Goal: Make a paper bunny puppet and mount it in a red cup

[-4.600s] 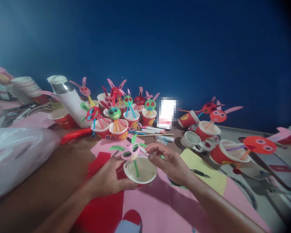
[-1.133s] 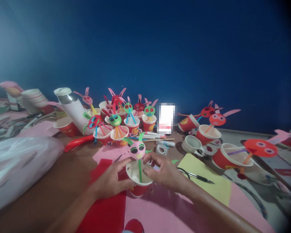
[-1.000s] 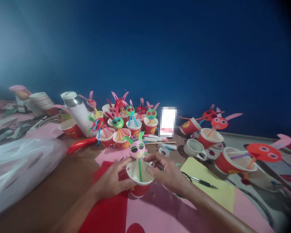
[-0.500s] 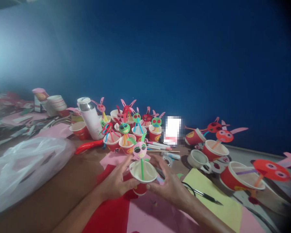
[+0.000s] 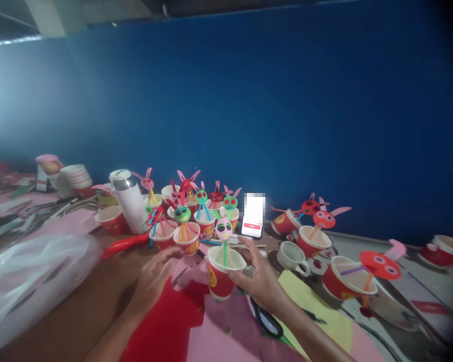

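A red-and-white paper cup [image 5: 219, 282] is in front of me, slightly tilted. A green strip [image 5: 225, 255] rises from inside it, carrying a round pink paper face [image 5: 223, 229] with green ears. My right hand [image 5: 263, 281] grips the cup at its right side, the thumb against its wall. To the left of the cup, my left hand [image 5: 154, 279] is apart from it, fingers stretched out and holding nothing. Red paper [image 5: 166, 317] and pink paper [image 5: 222, 327] lie below. Black-handled scissors [image 5: 268, 322] rest partly under my right forearm.
Several cups with paper faces stand behind, including one with a green face [image 5: 182, 214]. A white flask [image 5: 130, 203] and a plastic bag [image 5: 33, 286] are at left. Rightward are a white mug [image 5: 292, 257], yellow paper [image 5: 305, 311], a pen [image 5: 315, 315] and a lit phone [image 5: 252, 216].
My left hand has let go of the cup and moved left. The right hand still holds the cup, now more tilted. The view has shifted up and right, showing more scissors.
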The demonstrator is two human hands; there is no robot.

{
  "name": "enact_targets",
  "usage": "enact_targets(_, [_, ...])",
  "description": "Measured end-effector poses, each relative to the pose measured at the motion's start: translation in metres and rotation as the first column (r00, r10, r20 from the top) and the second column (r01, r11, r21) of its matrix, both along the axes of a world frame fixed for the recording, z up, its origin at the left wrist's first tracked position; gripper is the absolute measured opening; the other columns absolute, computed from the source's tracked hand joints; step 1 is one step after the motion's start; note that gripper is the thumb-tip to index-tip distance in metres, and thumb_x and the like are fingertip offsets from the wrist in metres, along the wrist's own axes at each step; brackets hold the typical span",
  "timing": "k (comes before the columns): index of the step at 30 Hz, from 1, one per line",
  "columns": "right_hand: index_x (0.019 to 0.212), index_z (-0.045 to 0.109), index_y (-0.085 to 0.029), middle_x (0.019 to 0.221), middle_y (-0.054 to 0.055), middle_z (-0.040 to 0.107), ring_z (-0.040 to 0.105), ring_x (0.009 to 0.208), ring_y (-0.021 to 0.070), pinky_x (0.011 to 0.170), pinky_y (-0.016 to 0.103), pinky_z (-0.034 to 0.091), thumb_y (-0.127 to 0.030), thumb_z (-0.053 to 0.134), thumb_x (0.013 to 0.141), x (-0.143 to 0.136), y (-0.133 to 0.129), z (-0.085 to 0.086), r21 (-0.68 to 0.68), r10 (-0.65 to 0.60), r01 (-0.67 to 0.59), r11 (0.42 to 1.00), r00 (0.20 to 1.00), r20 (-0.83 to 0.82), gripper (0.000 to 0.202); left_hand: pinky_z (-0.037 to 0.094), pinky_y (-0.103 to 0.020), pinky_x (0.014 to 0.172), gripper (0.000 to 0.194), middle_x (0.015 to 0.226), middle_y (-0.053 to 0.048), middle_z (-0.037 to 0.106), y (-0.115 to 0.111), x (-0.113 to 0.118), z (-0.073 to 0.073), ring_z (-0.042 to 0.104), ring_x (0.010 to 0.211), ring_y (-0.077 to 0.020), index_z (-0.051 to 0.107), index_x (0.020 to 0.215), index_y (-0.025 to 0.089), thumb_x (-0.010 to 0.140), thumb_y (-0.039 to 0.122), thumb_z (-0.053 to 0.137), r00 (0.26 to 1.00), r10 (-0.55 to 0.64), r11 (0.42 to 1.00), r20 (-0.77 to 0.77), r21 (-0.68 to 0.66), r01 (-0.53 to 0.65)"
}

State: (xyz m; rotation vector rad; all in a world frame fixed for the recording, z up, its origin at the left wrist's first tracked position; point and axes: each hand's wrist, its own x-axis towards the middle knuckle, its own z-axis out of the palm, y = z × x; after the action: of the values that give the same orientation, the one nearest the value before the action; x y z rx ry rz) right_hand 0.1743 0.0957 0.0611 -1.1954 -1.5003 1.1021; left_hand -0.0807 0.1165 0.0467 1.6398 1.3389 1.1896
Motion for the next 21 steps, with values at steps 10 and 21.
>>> enact_targets(10, [0.136, 0.025, -0.023, 0.122, 0.011, 0.056, 0.053, 0.112, 0.0263, 0.093, 0.043, 0.042, -0.025, 0.066, 0.07, 0.002, 0.004, -0.01, 0.068, -0.129, 0.121, 0.99, 0.984, 0.12, 0.078, 0.053, -0.031, 0.075, 0.025, 0.09, -0.006, 0.071, 0.006, 0.013, -0.018, 0.066, 0.085, -0.0225, 0.067, 0.087, 0.019, 0.079, 0.039, 0.055, 1.0, -0.027, 0.995, 0.006, -0.094, 0.027])
enact_targets(21, [0.137, 0.028, -0.024, 0.125, 0.011, 0.054, 0.052, 0.113, 0.0274, 0.089, 0.041, 0.045, -0.026, 0.068, 0.067, -0.003, -0.002, -0.011, 0.061, -0.138, 0.131, 0.99, 0.982, 0.13, 0.08, 0.054, -0.03, 0.075, 0.023, 0.09, -0.006, 0.071, 0.004, 0.014, -0.026, 0.066, 0.086, -0.0225, 0.066, 0.089, 0.019, 0.08, 0.037, 0.054, 0.999, -0.028, 0.995, 0.03, -0.099, 0.031])
